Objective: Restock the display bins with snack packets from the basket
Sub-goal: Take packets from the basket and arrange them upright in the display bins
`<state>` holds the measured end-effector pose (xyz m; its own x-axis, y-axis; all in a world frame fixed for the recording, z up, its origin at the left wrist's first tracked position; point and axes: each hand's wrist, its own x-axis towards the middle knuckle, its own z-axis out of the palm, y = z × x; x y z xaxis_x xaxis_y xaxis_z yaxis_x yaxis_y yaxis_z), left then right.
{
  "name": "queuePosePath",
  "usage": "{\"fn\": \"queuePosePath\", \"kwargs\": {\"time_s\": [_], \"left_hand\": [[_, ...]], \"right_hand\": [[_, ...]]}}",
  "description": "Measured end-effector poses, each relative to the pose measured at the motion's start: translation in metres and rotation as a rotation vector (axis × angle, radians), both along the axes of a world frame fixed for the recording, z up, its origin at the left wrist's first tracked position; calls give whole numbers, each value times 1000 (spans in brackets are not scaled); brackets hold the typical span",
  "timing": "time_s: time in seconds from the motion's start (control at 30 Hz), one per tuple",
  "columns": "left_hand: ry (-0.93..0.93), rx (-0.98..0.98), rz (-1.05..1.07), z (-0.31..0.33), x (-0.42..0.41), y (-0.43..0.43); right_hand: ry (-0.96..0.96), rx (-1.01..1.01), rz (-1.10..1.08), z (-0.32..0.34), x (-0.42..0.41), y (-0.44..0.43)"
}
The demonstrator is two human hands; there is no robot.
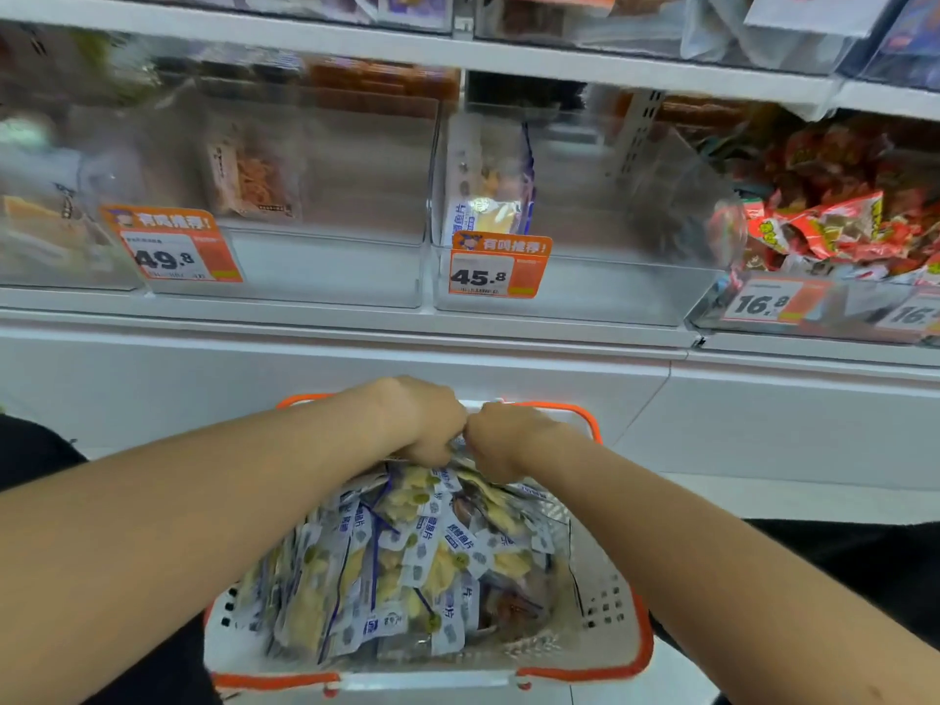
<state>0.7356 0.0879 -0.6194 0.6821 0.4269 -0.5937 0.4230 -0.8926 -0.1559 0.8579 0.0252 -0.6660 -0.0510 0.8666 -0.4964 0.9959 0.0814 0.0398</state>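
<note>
Over the basket heaped with snack packets, left hand and right hand each hold packets in a curled grip.

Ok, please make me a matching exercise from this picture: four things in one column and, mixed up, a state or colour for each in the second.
Things
1. basket
2. bin with the 45.8 tag
3. bin with the 16.8 tag
4. left hand

States
A. heaped with red packets
B. grips snack packets
C. white, with orange rim
D. mostly empty, few packets at its left

Pairs: 1-C, 2-D, 3-A, 4-B
</note>
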Motion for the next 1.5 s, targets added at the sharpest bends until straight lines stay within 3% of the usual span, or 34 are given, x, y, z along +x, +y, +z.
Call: {"fn": "queuePosePath", "kwargs": {"time_s": [0.17,0.37,0.57,0.73,0.83,1.03,1.23,1.3,1.43,1.5], "left_hand": [[123,132,82,-5,-13,19],[137,120,101,-14,-25,31],[112,67,89,-15,-24,32],[148,71,159,-1,-27,39],[130,-53,285,10,-30,45],[-225,-652,655,43,-26,37],[-588,-833,808,53,-22,26],[-658,-805,836,60,-23,25],[-840,-647,797,82,-22,26],[-994,-546,791,93,-22,28]], "right_hand": [[103,-125,24,-56,-26,8],[8,21,206,-78,-49,15],[93,24,95,-73,-45,28],[421,116,-174,-37,-26,42],[672,118,-428,1,-15,42],[979,184,-962,52,-2,33],[1420,330,-1062,85,-3,18],[1337,502,-957,90,2,12],[809,1043,-755,81,18,4],[800,1107,-697,81,18,1]]}}
